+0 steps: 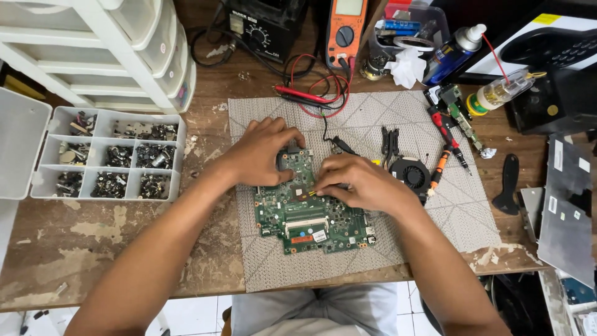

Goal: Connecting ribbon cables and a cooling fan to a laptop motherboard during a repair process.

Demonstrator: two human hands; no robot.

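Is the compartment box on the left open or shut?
Open. The box shows its compartments of small dark parts uncovered, and its lid lies swung out flat to the left.

1. You sit at a worn wooden desk (93,242) with flaking pale paint.
2. A white plastic drawer unit (118,50) stands at your far left.
3. White floor tiles (193,314) show below the desk's edge.

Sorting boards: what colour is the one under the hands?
Green board, seen in the head view.
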